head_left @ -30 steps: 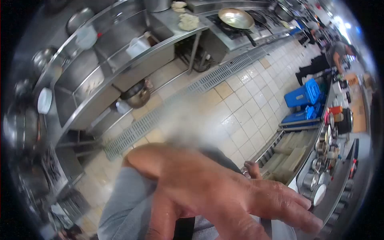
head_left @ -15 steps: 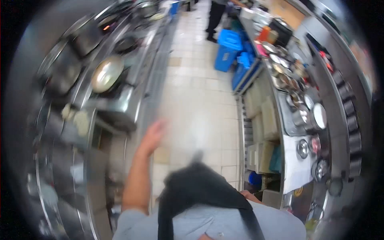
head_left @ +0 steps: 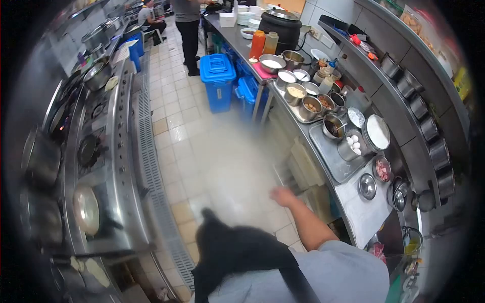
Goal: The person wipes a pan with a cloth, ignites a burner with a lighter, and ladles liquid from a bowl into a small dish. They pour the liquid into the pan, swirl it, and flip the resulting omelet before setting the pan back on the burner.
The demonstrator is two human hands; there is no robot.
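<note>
Right hand (head_left: pixel 283 196) out at 2 o'clock over the aisle, empty; blurred, so can't tell if fingers are curled or loose. Left hand out of sight. Nearest things: pale bins (head_left: pixel 308 166) under the steel counter (head_left: pixel 364 214), just past the fingertips, not touched. Lidded pot (head_left: pixel 367 186) at 3 o'clock, egg tub (head_left: pixel 352 146) beyond. Risk: a careless swing could clip the counter edge. Blue crates (head_left: pixel 218 81) at 12, another person (head_left: pixel 188 22) farther

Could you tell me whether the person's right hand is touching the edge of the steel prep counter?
Cannot tell. In the head view the right hand is motion-blurred beside the steel prep counter, so neither contact nor gap shows plainly.
</note>
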